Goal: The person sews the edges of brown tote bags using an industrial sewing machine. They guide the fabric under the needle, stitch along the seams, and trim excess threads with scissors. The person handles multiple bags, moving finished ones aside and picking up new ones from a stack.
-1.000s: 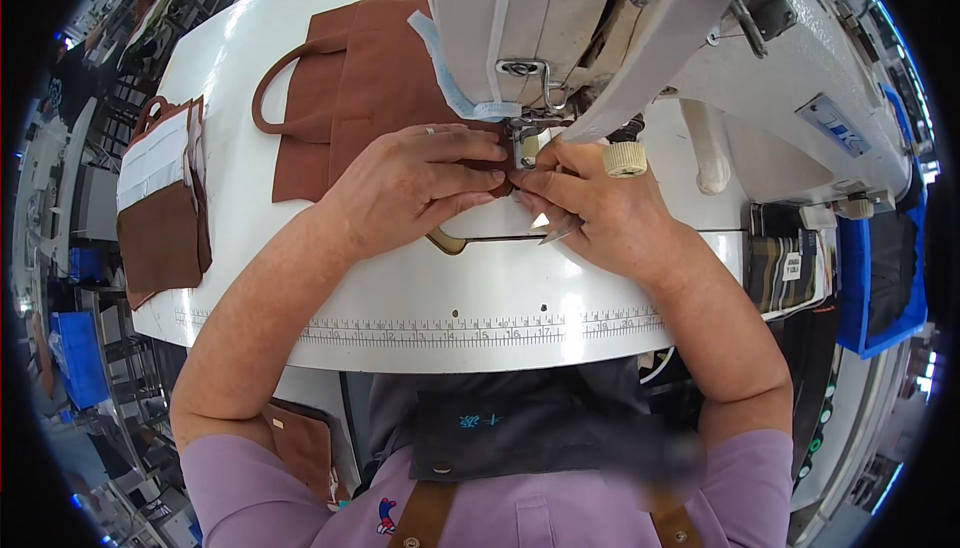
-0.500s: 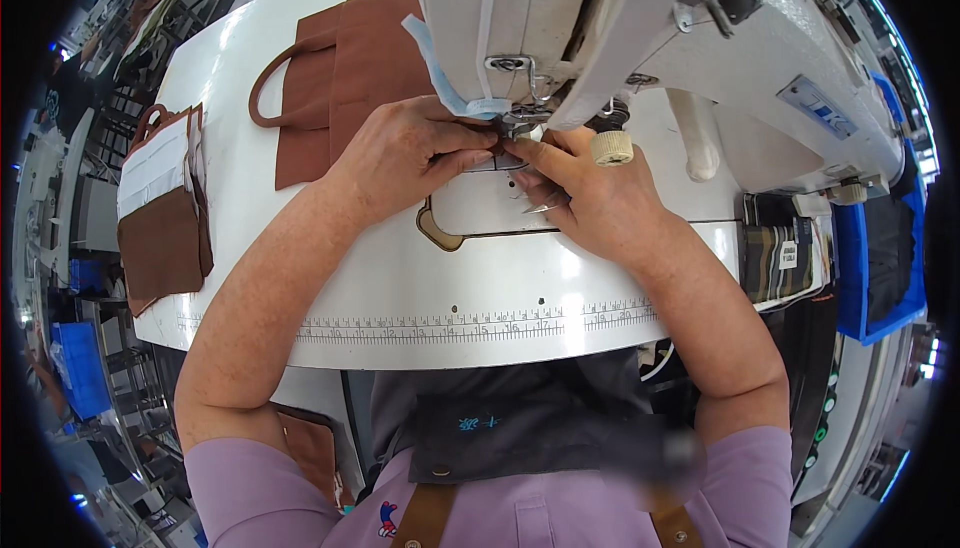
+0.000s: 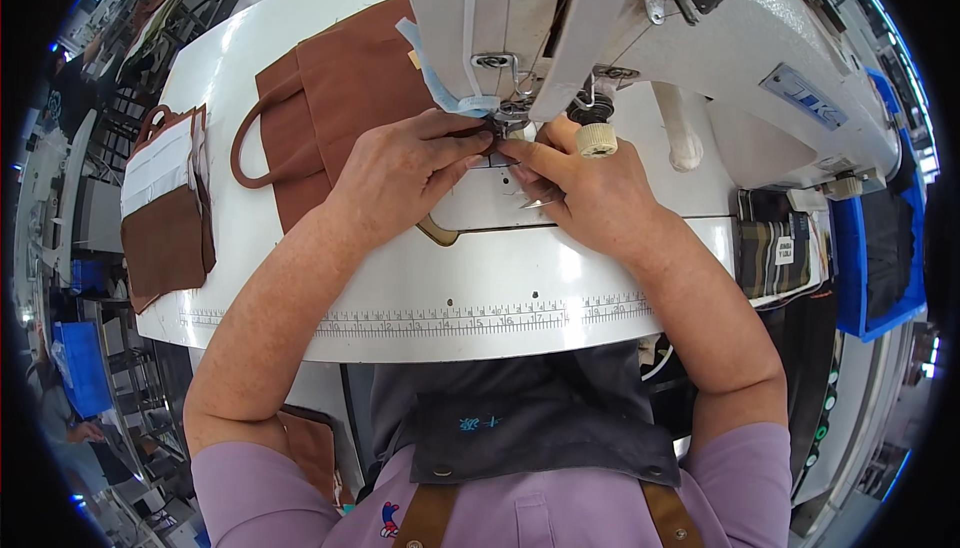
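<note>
A brown fabric bag piece [image 3: 345,68] with a looped handle [image 3: 245,143] lies on the white sewing table, left of the sewing machine's needle area [image 3: 512,116]. My left hand [image 3: 395,163] is closed, its thumb and fingers pinching the fabric's edge just left of the presser foot. From the right, my right hand [image 3: 595,183] brings its thumb and index finger to the same edge. Its curled fingers also hold a small pointed metal tool, apparently thread snips [image 3: 538,203]. The fingertips and the held edge are partly hidden beside the machine head.
The white machine head [image 3: 540,18] stands over my hands, with a light blue strip [image 3: 435,73] hanging at its left. Brown and white pieces [image 3: 165,218] are stacked at the table's left edge. At right are folded striped cloth [image 3: 770,253] and a blue bin [image 3: 880,258].
The brown bag piece has turned, its handle swinging left and nearer to me. Both hands stay close to the needle area with their grip kept. The whole view has shifted slightly.
</note>
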